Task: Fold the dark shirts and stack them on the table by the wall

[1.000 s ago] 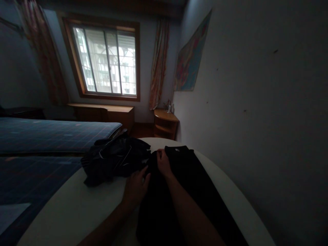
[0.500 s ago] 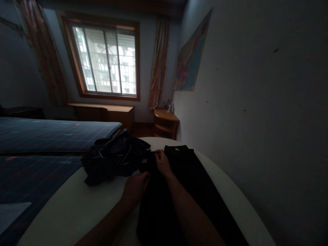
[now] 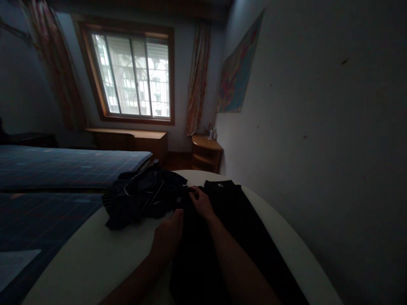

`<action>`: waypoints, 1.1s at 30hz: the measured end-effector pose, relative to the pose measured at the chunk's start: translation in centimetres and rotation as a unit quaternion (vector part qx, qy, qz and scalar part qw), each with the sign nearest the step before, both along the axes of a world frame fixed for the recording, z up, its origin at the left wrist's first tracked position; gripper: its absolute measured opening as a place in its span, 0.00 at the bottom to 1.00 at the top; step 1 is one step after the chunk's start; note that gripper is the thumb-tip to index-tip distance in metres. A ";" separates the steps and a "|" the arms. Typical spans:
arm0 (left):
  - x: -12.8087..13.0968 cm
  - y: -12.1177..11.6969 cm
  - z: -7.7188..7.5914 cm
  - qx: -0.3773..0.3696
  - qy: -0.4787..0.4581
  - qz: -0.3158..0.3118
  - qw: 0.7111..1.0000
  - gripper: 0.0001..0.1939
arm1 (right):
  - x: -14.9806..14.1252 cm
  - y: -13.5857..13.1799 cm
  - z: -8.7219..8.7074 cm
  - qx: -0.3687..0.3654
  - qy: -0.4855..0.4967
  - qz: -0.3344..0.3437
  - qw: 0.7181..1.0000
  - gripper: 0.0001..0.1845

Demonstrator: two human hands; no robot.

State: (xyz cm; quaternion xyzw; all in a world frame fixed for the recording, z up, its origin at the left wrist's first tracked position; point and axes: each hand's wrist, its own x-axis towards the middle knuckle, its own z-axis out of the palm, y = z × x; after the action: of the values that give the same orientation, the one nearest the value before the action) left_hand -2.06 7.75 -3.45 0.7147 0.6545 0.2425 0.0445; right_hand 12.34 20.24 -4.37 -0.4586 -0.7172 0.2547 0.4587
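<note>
A long black garment [image 3: 248, 237], its kind hard to make out in the dark, is spread over the round white table [image 3: 95, 254]. It has a small pale mark near its far edge. My left hand [image 3: 167, 235] is closed at the garment's left edge, thumb on top, with the fabric in its grip. Farther up, my right hand [image 3: 201, 202] has its fingers bent and pinched on the fabric near the far left corner. Just left of both hands lies a crumpled dark navy garment [image 3: 140, 199] with thin white piping.
A bed [image 3: 70, 167] with a blue plaid cover stands to the left, close to the table. The wall [image 3: 302, 106] runs along the right side. Beyond the table are a wooden corner shelf [image 3: 206, 144] and a low wooden desk [image 3: 149, 134] under the window.
My left hand has risen slightly and turned, its thumb now higher at the garment's edge. My right hand has shifted a little, fingers slightly lower. The black fabric around the fingers lies flatter.
</note>
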 end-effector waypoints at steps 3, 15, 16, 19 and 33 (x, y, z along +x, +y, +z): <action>0.3 -0.1 -1.0 0.078 -0.058 -0.050 0.994 0.12 | -0.2 -0.4 0.9 0.052 -0.011 0.004 0.999 0.15; 0.7 -0.7 -0.6 0.134 -0.127 -0.151 0.971 0.08 | 1.0 -2.1 7.4 0.037 -0.177 0.138 0.974 0.11; 0.7 -0.7 -0.6 0.138 -0.127 -0.151 0.971 0.09 | 1.3 -2.2 7.7 0.031 -0.186 0.144 0.971 0.11; 0.7 -0.6 -0.8 0.145 -0.126 -0.155 0.969 0.12 | 2.2 -2.3 8.2 0.008 -0.202 0.163 0.966 0.09; 0.8 -0.6 -1.5 0.157 -0.111 -0.192 0.962 0.23 | 1.9 -3.1 10.9 0.002 -0.148 0.057 0.987 0.12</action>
State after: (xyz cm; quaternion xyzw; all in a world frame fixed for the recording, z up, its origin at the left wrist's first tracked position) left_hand -1.22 7.18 -4.95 0.7931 0.4499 0.4074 0.0498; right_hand 14.28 17.17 6.50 -0.4489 -0.8026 0.2084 0.3331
